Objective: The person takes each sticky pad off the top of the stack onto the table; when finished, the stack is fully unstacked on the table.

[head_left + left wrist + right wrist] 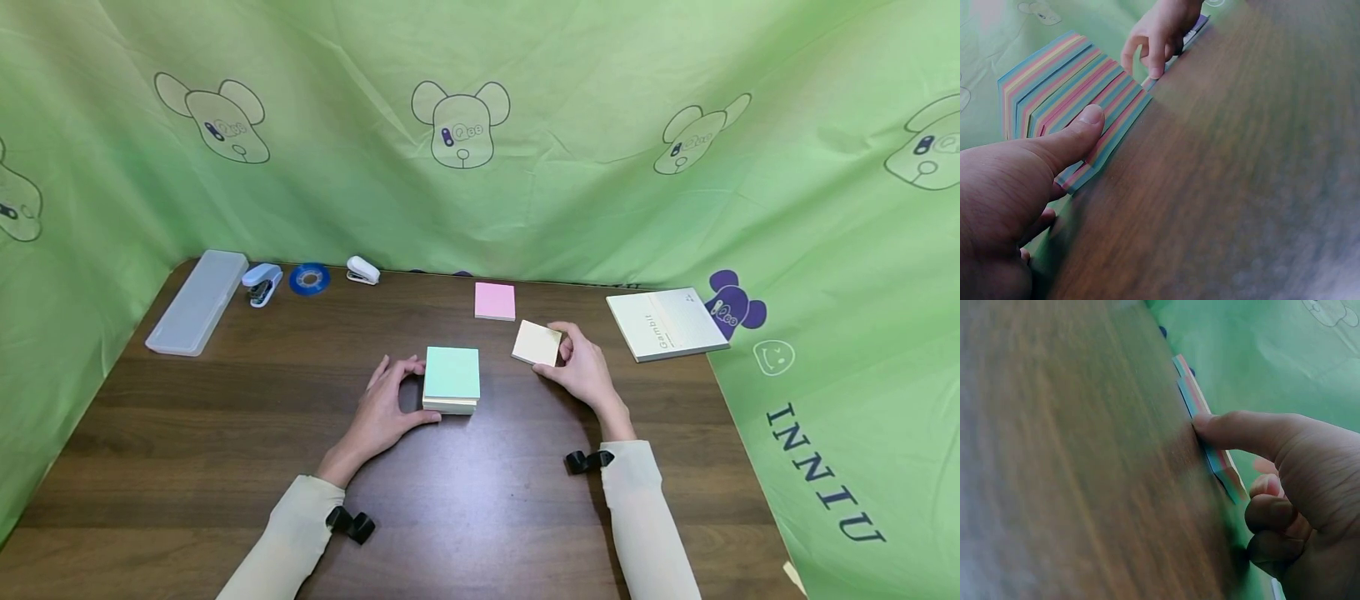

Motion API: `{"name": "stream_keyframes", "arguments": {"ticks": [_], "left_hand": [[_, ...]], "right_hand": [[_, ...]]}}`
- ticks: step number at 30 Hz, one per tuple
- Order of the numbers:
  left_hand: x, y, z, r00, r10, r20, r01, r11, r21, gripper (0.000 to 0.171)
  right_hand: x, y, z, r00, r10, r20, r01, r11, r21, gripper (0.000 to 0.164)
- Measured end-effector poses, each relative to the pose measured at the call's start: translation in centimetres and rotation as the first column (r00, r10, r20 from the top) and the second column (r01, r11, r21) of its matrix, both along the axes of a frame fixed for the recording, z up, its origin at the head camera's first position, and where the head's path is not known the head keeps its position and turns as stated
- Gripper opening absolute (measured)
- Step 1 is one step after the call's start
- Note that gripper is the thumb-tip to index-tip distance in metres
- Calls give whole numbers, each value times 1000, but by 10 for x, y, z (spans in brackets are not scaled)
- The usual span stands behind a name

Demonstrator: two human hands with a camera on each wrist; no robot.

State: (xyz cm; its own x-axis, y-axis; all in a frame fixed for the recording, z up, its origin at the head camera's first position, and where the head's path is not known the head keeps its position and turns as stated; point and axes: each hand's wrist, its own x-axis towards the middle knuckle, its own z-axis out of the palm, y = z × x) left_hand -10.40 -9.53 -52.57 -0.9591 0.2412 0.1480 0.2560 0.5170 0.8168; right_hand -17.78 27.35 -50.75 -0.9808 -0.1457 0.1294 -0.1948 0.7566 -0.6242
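Note:
In the middle of the table stands a stack of sticky note pads [452,373] with a mint-green top sheet. The left hand [384,408] grips its left part, thumb along the near side. Striped pink, blue and yellow edges of the stack show in the left wrist view, where the thumb [1079,134] presses against them. To the right, the right hand [581,367] pinches a thinner pale yellow sticky note pad [537,342] between thumb and fingers, low at the tabletop. In the right wrist view the thumb lies on that pad's coloured edge [1213,450].
A pink sticky note pad [495,301] lies at the back. Far right is a white book [666,323]. Along the back left are a translucent case [198,304], a blue stapler [262,283], a blue tape roll [310,279] and a white stapler [363,270]. Green cloth [465,217] hangs behind.

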Motion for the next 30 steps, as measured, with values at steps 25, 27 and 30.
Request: {"name": "stream_keyframes", "arguments": {"ticks": [25, 27, 30], "left_hand": [[1, -1, 1, 1000, 2, -4, -2, 1000, 3, 73], [1, 0, 1, 1000, 1, -3, -1, 1000, 1, 72], [1, 1, 1, 1000, -2, -1, 2, 1000, 2, 73]], "right_hand": [[-9, -10, -1, 995, -97, -35, 98, 995, 28, 41], [-10, -10, 0, 994, -104, -36, 106, 994, 41, 42], [-13, -10, 1, 993, -114, -39, 116, 991, 60, 43]]}}
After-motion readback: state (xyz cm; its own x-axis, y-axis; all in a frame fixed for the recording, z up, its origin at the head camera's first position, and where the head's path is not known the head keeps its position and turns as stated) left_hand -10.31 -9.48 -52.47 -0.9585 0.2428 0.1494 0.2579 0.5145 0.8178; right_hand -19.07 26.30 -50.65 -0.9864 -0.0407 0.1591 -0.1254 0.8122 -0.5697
